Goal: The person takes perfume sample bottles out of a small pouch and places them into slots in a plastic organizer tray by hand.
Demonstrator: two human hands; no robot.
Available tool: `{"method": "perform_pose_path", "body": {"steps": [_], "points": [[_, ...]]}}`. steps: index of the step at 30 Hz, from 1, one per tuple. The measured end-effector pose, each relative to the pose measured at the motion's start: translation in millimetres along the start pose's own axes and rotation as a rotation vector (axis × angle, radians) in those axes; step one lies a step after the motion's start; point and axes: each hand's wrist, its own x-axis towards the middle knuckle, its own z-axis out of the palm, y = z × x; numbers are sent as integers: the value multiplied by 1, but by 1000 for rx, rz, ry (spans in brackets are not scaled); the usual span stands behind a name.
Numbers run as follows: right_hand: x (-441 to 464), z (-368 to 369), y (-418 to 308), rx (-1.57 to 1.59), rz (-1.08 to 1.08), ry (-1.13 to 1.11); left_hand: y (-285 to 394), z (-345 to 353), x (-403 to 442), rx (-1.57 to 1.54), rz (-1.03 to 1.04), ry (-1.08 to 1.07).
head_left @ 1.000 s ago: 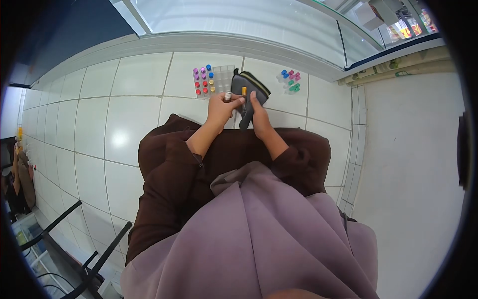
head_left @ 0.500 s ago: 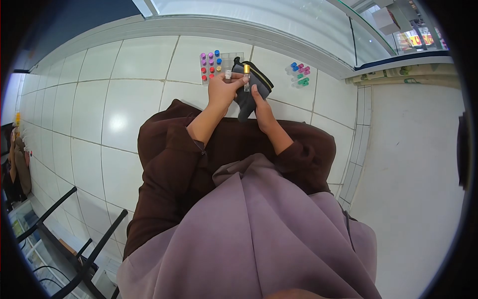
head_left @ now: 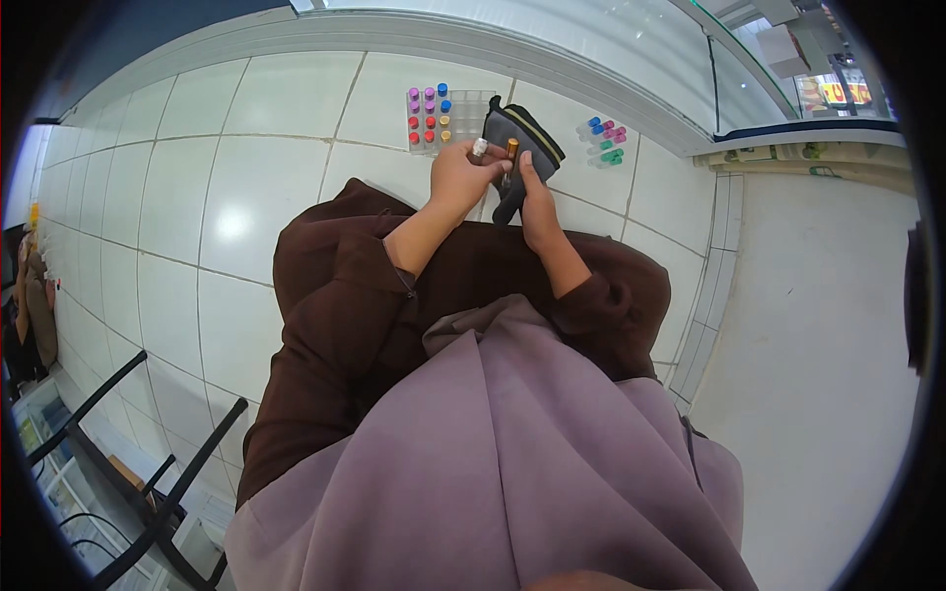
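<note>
L hand w/ 2 capped vials; R hand holds gry pouch

pouch part-hidden, black frame cut off

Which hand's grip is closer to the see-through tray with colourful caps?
Left. The left grip is just below the tray in view; the right grip is farther off, to its right, at the grey pouch.

Shop, seemingly — glass display case
</note>
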Motion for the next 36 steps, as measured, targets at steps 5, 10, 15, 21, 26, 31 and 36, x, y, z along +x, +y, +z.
{"method": "perform_pose_path", "body": {"steps": [5, 10, 15, 21, 26, 31, 36], "points": [[-2, 4, 5, 8, -11, -57, 9, -1, 4, -31, -1, 118], [1, -1, 2, 32, 10, 11, 9, -2, -2, 179, 7, -41], [5, -10, 0, 11, 65, -16, 4, -2, -3, 369, 40, -123], [-1, 1, 0, 10, 14, -38, 7, -3, 4, 89, -9, 70], [-2, 3, 8, 55, 35, -100, 15, -8, 7, 108, 18, 124], [-6, 3, -4, 197, 111, -136, 22, -5, -1, 476, 131, 102], [-2, 3, 4, 87, 37, -75, 21, -6, 0, 510, 108, 41]]}}
